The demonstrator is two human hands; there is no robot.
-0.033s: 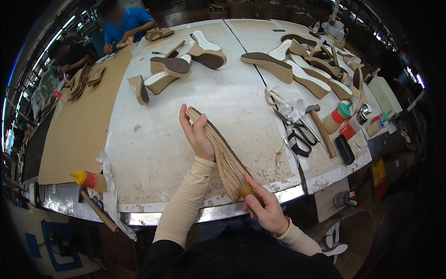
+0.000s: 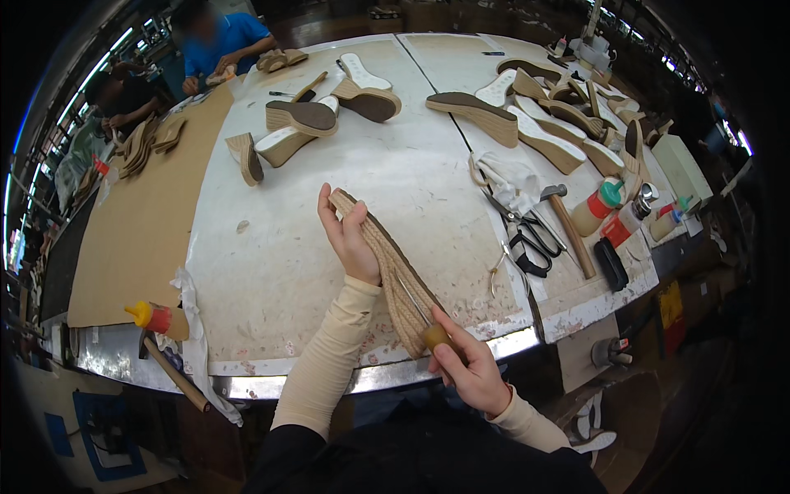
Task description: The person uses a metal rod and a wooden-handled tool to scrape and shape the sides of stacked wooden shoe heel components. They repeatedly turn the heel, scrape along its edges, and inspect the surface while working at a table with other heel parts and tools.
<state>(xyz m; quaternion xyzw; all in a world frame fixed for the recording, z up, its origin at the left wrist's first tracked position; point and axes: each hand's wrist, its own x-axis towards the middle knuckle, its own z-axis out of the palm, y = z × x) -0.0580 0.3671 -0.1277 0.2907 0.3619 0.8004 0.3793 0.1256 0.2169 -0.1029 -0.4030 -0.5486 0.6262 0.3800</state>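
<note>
My left hand [image 2: 354,247] is closed around the toe end of a wedge shoe sole [image 2: 395,300], its side wrapped in tan braided rope with a dark brown bottom. The sole is held tilted above the near edge of the table, its thick heel toward me. In my right hand [image 2: 473,375] is a tool with an amber-brown handle [image 2: 437,336] and a thin straight metal shaft. That shaft lies along the braided side of the sole; its tip is too fine to tell whether it is in the braid or only against it.
Finished-looking wedge soles [image 2: 300,119] lie on the white table, with more piled at right [image 2: 568,123]. Scissors [image 2: 527,239], a hammer [image 2: 570,230] and squeeze bottles [image 2: 597,210] stand or lie right. Left are a yellow-capped bottle [image 2: 164,319] and another hammer [image 2: 177,375]. A person in blue [image 2: 222,49] works far left.
</note>
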